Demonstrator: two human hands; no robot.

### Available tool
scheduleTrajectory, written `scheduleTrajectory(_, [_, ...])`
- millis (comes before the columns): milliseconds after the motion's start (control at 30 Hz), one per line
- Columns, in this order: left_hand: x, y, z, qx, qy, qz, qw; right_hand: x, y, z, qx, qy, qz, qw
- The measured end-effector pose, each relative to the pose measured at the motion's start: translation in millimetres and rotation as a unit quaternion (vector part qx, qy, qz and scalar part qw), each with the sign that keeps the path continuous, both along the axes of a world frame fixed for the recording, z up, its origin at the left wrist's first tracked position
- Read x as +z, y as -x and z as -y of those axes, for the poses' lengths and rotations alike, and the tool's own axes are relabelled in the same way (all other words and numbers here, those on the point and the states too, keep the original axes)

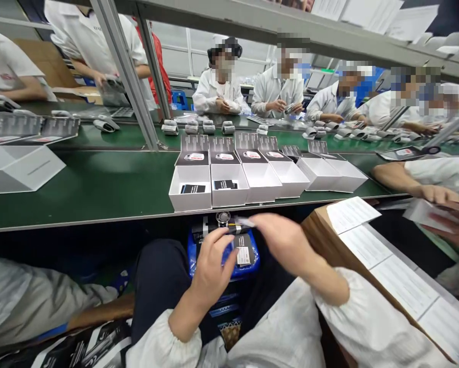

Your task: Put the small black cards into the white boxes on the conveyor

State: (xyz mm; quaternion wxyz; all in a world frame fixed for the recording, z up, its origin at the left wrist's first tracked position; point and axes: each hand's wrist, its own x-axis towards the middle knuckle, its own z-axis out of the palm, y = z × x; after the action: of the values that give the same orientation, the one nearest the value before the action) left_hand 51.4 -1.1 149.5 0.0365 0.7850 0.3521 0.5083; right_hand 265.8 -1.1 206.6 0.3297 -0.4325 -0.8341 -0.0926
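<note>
My left hand (213,263) hovers over a blue stool-like crate (193,253), fingers apart and holding nothing I can see. Blurred by motion, my right hand (283,239) is closed, with a thin pale strip (244,221) at its fingertips; what the strip is I cannot make out. Black cards (241,243), one bearing a white label (243,255), lie on the crate between my knees. A small round metallic piece (223,220) shows just under the table edge. Beyond my hands, open white boxes (191,202) stand in a row, two with dark cards inside.
A green workbench (110,189) runs across in front, with another white box (18,171) at left. Grey rolled devices (170,128) line the far belt. A carton of printed sheets (400,276) sits at my right, near a co-worker's hands (443,197). A metal post (125,76) rises ahead.
</note>
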Motion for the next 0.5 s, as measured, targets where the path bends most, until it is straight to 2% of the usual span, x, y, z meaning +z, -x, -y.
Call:
scheduleTrajectory(33, [-2.7, 5.0, -5.2, 0.011, 0.016, -0.017, 1.000, 9.8, -11.5, -19.3, -0.040, -0.042, -0.008, 0.998])
scheduleTrajectory(100, [-20.9, 21.0, -14.4, 0.013, 0.057, -0.086, 0.995, 22.3, -35.9, -58.7, -0.108, -0.082, 0.006, 0.991])
scheduleTrajectory(167, [-51.7, 40.3, -19.0, 0.024, 0.104, -0.177, 0.978, 20.5, -52.2, -84.6, -0.140, -0.074, 0.043, 0.986])
scheduleTrajectory(200, [-68.7, 49.6, -19.2, 0.042, 0.128, -0.222, 0.966, 13.1, -54.4, -89.2, -0.140, -0.067, 0.056, 0.986])
scheduleTrajectory(267, [-99.7, 65.8, -16.8, 0.078, 0.182, -0.308, 0.930, -15.0, -45.5, -82.0, -0.124, -0.051, 0.063, 0.989])
scheduleTrajectory(333, [-121.1, 77.6, -13.5, 0.084, 0.223, -0.377, 0.895, -57.2, -23.5, -61.0, -0.083, 0.004, 0.087, 0.993])
scheduleTrajectory(433, [-135.4, 86.9, -13.0, 0.067, 0.242, -0.429, 0.868, -126.2, 11.4, -29.6, -0.045, 0.143, 0.218, 0.964])
scheduleTrajectory(500, [-138.5, 87.0, -17.4, 0.068, 0.227, -0.410, 0.881, -159.2, 23.0, -19.4, -0.046, 0.180, 0.272, 0.944])
